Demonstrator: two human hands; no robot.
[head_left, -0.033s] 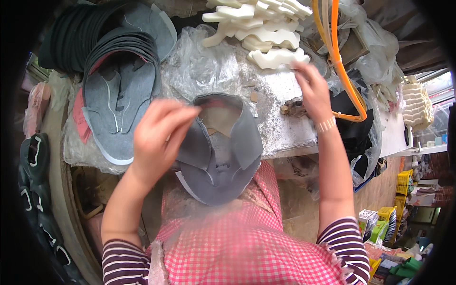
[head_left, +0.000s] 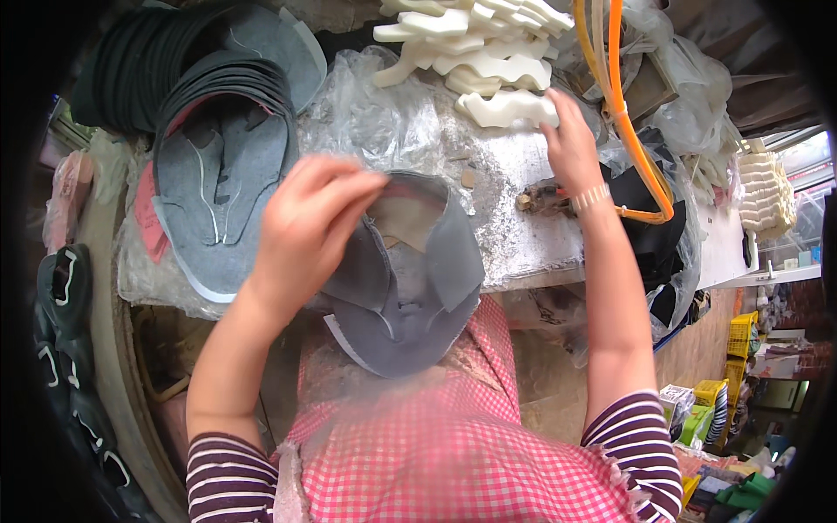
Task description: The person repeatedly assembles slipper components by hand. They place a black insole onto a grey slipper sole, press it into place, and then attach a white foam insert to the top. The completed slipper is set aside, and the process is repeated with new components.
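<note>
Grey shoe upper (head_left: 414,329) is taken as landmark: it is set at the near edge of the table (head_left: 523,248), collar facing away, toe turned toward the checked apron (head_left: 418,475); its place is essentially unchanged from the previous picture. What has shifted is the hands. The right hand (head_left: 574,150) has been carried a little farther from the upper's toe end, and its thumb and fingers are now brought round the right end of a white foam piece (head_left: 504,110), beyond the upper and to its right. Contact seems likely, but whether the piece is firmly pinched by that grip cannot be told; no lift of it can be made out. The left hand (head_left: 307,216) has been moved slightly away and to the right, its bunched fingertips now held by the left part of the upper's collar rim; they are blurred, and neither touch nor anything pinched in that grip can be confirmed. For the work in hand, a split is judged: the foam is attended to by the right hand, the upper at most by the left. More foam pieces (head_left: 490,63) are heaped beyond the upper; a nest of grey uppers (head_left: 187,209) is stacked to its left, and an orange hose (head_left: 629,144) is hung to its right.
</note>
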